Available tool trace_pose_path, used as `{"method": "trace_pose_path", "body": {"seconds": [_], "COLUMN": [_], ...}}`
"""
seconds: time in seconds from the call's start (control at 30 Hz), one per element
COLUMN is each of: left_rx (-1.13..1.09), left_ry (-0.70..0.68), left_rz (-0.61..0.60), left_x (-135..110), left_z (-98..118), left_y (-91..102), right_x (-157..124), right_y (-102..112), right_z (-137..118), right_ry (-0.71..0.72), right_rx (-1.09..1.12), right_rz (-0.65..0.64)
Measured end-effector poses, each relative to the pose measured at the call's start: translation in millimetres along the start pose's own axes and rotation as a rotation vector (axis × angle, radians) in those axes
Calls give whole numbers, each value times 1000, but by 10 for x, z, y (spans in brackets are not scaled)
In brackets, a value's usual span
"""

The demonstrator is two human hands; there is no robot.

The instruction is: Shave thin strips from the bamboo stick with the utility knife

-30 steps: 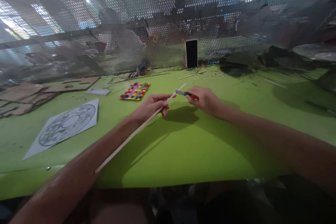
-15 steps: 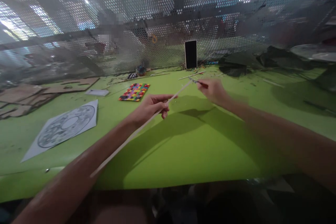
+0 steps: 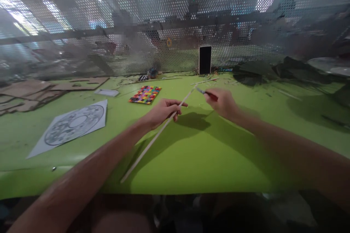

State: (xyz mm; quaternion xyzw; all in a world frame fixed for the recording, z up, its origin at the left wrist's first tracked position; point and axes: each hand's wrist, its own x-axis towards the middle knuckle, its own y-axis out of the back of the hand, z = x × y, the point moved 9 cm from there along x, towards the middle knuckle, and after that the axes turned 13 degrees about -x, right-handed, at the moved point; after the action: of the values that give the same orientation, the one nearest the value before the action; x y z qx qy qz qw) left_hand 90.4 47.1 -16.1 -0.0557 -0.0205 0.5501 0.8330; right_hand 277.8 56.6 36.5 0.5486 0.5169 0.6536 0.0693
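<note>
Pale strip [image 3: 153, 141] pinched in left hand [image 3: 169, 110], ends jutting both ways.

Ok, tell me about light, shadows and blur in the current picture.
Head view: glare from the windows at upper left; head view: the perforated screen looks hazy; head view: a dark shadow falls on the green table beside the left hand; head view: the right hand looks soft-edged, and the picture's right edge is smeared.
</note>
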Motion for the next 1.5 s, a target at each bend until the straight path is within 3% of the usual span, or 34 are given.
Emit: {"method": "trace_pose_path", "body": {"seconds": [0.13, 0.23, 0.4, 0.7, 1.13, 1.23, 1.37, 1.5], "left_rx": [17, 5, 43, 130, 7, 29, 77, 6], "left_ry": [21, 5, 1, -5, 14, 13, 21, 43], "left_rz": [-36, -77, -71, -71, -88, -120, -239, -152], "left_x": [28, 25, -2, 23, 39, -2, -95, -43], "left_z": [-96, -108, -64, -129, -144, -115, -29, 12], "left_y": [-3, -40, -83, 5, -4, -36, -202, -84], "right_x": [-98, -149, -158, -161, -153, -125, -17, 66], "right_y": [-136, -183, -232, -281, -275, -299, -198, -42], "right_z": [-404, -565, -523, -490, -519, -331, 314, 645], "right_ry": [127, 191, 179, 207, 221, 148, -92, -195], "right_rx": [58, 66, 25, -1, -39, -10, -88, -207], "right_rz": [-119, -146, -170, -164, -154, -204, -166, -48]}}
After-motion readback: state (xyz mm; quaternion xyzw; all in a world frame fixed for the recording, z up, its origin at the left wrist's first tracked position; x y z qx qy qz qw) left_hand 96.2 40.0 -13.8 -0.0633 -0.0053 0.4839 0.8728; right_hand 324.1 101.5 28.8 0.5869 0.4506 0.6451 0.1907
